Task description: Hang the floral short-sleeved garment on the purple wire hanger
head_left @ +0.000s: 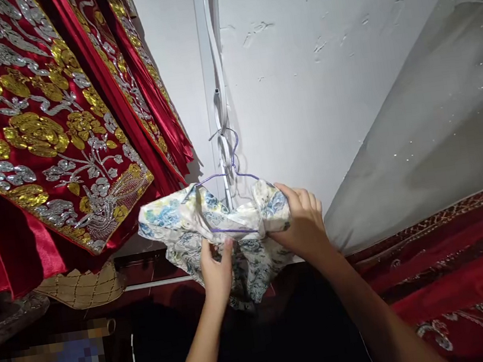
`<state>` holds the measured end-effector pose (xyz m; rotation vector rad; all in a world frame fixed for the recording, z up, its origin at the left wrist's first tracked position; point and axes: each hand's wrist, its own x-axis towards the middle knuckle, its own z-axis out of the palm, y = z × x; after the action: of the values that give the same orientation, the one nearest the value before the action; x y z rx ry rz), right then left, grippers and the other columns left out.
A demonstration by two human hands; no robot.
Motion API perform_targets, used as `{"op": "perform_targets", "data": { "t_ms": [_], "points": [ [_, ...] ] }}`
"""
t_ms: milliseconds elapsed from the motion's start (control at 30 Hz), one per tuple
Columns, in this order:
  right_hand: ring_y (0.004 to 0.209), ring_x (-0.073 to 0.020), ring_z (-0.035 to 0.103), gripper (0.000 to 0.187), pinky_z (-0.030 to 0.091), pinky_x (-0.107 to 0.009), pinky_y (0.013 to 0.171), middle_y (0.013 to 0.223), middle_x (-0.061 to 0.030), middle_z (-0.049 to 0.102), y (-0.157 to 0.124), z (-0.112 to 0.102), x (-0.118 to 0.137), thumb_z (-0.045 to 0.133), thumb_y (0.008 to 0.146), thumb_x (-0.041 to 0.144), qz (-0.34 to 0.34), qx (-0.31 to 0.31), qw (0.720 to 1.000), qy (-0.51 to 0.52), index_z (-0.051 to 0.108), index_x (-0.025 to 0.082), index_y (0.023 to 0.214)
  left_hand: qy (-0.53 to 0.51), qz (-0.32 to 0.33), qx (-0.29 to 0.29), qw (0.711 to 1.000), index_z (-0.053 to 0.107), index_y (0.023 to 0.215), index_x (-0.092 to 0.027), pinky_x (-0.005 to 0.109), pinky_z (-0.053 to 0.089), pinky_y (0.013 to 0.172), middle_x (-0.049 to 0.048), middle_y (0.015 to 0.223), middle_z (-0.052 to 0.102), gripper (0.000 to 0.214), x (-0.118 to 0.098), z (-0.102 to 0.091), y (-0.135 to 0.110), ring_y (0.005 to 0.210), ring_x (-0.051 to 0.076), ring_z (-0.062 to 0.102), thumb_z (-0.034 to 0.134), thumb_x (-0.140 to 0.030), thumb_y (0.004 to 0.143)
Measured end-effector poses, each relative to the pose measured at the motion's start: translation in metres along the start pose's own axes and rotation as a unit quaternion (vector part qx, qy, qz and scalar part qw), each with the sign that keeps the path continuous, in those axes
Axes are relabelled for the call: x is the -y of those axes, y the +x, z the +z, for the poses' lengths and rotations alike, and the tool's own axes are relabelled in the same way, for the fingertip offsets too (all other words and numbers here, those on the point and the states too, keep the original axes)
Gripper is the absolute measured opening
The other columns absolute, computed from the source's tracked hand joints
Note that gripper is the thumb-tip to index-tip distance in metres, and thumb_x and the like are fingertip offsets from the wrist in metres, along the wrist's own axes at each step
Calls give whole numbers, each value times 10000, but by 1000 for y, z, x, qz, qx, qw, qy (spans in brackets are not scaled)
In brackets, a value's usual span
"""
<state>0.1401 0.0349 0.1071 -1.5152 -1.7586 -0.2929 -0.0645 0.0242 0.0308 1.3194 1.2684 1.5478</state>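
Note:
A white garment (170,221) with a blue and yellow floral print hangs on a purple wire hanger (247,174) in front of me. The hanger's hook is up by a white metal hook on the wall rail; I cannot tell whether the two are linked. My left hand (219,271) pinches the garment's front edge just below the hanger's lower bar. At the right shoulder, my right hand (303,220) is wrapped around the cloth, thumb underneath and fingers behind. The garment's lower part drops away below my hands, so its full length is hidden.
Red garments (37,132) with gold and silver embroidery hang at the left. A sheer, glittering pale fabric (429,112) and red cloth (461,270) fill the right. A white strip (214,47) runs down the white wall (284,37). A tan quilted item (83,287) lies lower left.

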Motion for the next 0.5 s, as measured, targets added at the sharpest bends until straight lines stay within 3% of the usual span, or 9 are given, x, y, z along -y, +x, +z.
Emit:
{"op": "perform_targets", "data": {
  "t_ms": [133, 200, 267, 333, 400, 500],
  "points": [
    [1415, -407, 281, 762, 298, -576, 1111, 1450, -158, 419, -16, -1, -7, 686, 771, 405, 4, -27, 997, 72, 417, 238, 1464, -40, -27, -11, 999, 413, 629, -213, 266, 332, 585, -34, 609, 362, 482, 2, 5, 17, 592, 138, 375, 601, -573, 888],
    [1345, -360, 395, 530, 356, -518, 1083, 1358, -152, 509, -31, 7, 2, 646, 840, 417, 60, -71, 985, 149, 533, 218, 1318, -71, -56, -1, 996, 358, 609, -217, 262, 311, 563, -39, 588, 338, 512, 6, 5, 13, 568, 128, 339, 583, -579, 891],
    [1006, -270, 580, 281, 464, -408, 911, 997, -96, 625, -53, 23, 17, 581, 909, 470, 162, -76, 954, 242, 613, 204, 997, -108, -86, 1, 990, 385, 610, -212, 257, 330, 571, -37, 582, 375, 496, 11, 3, 2, 569, 126, 361, 587, -570, 887],
    [710, -200, 546, 413, 454, -330, 705, 701, -33, 557, -78, 47, 33, 498, 947, 562, 245, 33, 911, 331, 542, 212, 732, -133, -108, 4, 985, 456, 623, -200, 255, 367, 597, -31, 590, 443, 460, 12, 1, -11, 587, 131, 416, 612, -556, 870],
    [623, -176, 525, 531, 416, -307, 637, 612, -20, 534, -98, 70, 46, 435, 950, 646, 281, 150, 862, 393, 502, 209, 655, -151, -129, 23, 980, 510, 632, -190, 257, 392, 606, -24, 597, 497, 438, 10, -2, -22, 599, 137, 457, 643, -546, 848],
    [576, -162, 528, 600, 386, -294, 609, 558, -16, 539, -112, 89, 58, 421, 925, 711, 308, 220, 827, 415, 515, 197, 629, -191, -162, 52, 967, 543, 630, -183, 260, 409, 584, -19, 590, 530, 439, 2, -6, -32, 579, 139, 485, 674, -551, 829]
  ]
}}
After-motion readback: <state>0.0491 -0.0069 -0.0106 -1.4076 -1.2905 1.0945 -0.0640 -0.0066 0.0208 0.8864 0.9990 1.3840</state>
